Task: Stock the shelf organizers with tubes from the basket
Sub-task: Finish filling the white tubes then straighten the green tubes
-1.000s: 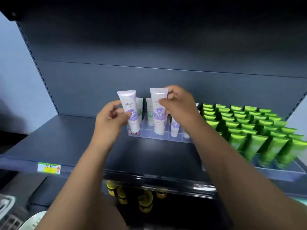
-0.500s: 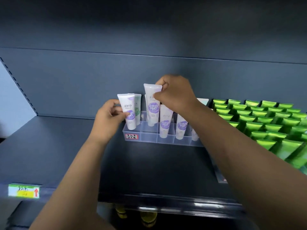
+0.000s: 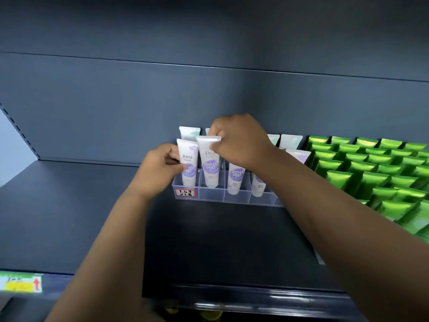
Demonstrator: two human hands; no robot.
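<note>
A clear plastic organizer (image 3: 213, 196) stands at the back of the dark shelf. My left hand (image 3: 157, 170) pinches a white tube with a purple label (image 3: 187, 166), which stands in the organizer's leftmost compartment. My right hand (image 3: 239, 140) pinches the flat top of a second white and purple tube (image 3: 210, 165), set in the compartment beside it. Two more purple-label tubes (image 3: 235, 180) stand further right. Pale green-label tubes (image 3: 189, 134) fill the row behind. The basket is out of view.
Rows of bright green tubes (image 3: 376, 173) fill another organizer on the right of the shelf. A dark back panel rises behind. A yellow and green price tag (image 3: 21, 282) sits on the shelf's front edge at the left. Items on a lower shelf show faintly below.
Both tubes have gone down into the organizer's left compartments, and both hands moved forward with them. The camera has moved closer to the shelf.
</note>
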